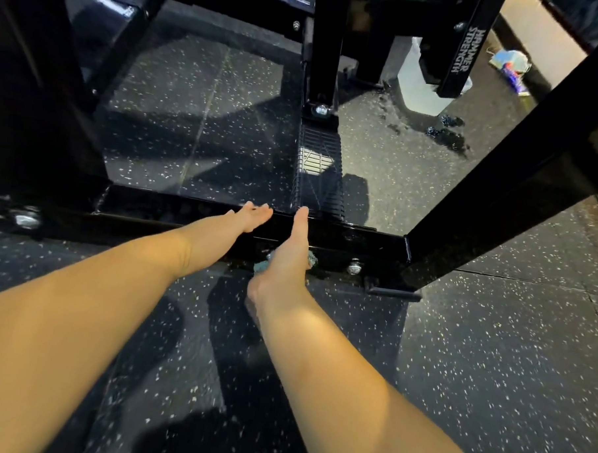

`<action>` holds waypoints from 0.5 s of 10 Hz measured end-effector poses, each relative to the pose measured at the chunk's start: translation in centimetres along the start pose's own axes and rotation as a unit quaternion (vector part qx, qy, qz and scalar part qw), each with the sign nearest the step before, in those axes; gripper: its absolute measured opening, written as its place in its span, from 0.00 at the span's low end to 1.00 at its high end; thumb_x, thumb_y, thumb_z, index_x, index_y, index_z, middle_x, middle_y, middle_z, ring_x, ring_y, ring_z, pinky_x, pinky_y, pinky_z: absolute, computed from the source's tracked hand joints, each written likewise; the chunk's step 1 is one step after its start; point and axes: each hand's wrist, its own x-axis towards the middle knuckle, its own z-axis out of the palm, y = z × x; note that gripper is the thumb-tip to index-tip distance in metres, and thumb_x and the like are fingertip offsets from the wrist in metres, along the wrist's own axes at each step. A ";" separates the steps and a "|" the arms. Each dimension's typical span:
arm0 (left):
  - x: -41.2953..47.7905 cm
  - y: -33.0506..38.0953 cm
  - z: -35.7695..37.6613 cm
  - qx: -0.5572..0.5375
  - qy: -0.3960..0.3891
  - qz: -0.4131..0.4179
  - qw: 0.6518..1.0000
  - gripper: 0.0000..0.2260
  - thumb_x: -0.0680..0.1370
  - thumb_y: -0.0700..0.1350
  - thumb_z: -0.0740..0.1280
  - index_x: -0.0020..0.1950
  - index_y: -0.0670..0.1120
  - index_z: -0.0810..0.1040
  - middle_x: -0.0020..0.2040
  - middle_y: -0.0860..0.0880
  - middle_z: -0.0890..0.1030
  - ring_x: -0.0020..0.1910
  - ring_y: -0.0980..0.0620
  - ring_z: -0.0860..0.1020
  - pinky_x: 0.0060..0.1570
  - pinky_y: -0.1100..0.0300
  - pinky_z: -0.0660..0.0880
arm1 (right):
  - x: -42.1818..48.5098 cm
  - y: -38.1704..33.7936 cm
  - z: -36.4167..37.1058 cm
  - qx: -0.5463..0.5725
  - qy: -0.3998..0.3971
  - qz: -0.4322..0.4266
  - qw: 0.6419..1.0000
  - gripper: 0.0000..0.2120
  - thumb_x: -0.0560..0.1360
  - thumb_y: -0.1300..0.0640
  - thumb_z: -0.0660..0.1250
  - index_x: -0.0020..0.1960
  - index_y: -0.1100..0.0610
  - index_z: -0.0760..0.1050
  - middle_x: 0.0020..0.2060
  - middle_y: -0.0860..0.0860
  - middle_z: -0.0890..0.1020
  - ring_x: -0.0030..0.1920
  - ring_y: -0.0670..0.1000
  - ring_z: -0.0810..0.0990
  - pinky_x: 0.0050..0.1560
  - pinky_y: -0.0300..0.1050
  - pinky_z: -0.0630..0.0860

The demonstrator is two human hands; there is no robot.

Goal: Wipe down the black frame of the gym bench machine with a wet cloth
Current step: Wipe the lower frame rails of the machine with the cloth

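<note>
Here, low at the foot of the machine:
Frame: the black frame (358, 242) is lying as a low crossbar along the floor, its top edge running left to right under both hands.
Left hand: the left hand (253, 217) is resting flat on the crossbar's top edge, fingers straight and reaching over the far edge; its grip is wide and holding nothing.
Right hand: the right hand (289, 256) is pressing the cloth against the near face of the crossbar, thumb stretching up over the top edge; its grip is holding the cloth, though the fingers are hiding beneath the palm.
Cloth: the teal cloth (311, 257) is showing only as small tufts on either side of the right hand, touching the near face just left of a bolt (354, 267).
Edges: a diagonal post (499, 159) is rising from the crossbar's right end; a ribbed footplate (319, 172) is meeting the far edge just beyond the right thumb.
Open room: speckled rubber floor (490, 371) is spreading on the near side around both forearms, and more floor is lying open beyond the crossbar to the left of the footplate.
Far right: a white bucket (417, 77) is standing behind an upright lettered "HAMMER STRENGTH" (464, 48), with wet patches on the floor beside it.
</note>
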 end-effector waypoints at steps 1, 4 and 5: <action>0.2 0.0 0.2 -0.008 0.000 0.009 1.000 0.28 0.74 0.70 0.55 0.73 0.64 0.57 0.76 0.64 0.50 0.75 0.60 0.50 0.73 0.50 0.45 | -1.3 -0.8 0.1 0.011 0.012 0.024 1.000 0.60 0.60 0.18 0.53 0.78 0.51 0.34 0.77 0.50 0.35 0.77 0.53 0.37 0.76 0.51 0.41; -0.6 0.6 0.3 -0.040 -0.008 0.030 0.999 0.24 0.79 0.64 0.53 0.74 0.61 0.57 0.76 0.61 0.54 0.75 0.58 0.51 0.72 0.53 0.48 | 0.0 -2.6 -1.3 0.062 0.161 -0.051 0.984 0.52 0.71 0.29 0.60 0.76 0.51 0.29 0.75 0.43 0.33 0.77 0.48 0.42 0.75 0.57 0.49; -1.1 -1.3 -0.1 -0.039 0.037 0.088 0.995 0.20 0.81 0.56 0.54 0.73 0.55 0.65 0.73 0.54 0.65 0.71 0.56 0.61 0.63 0.60 0.56 | -1.8 0.1 -0.1 -0.074 0.133 -0.162 0.975 0.44 0.80 0.42 0.58 0.74 0.58 0.27 0.74 0.48 0.29 0.76 0.48 0.39 0.76 0.50 0.46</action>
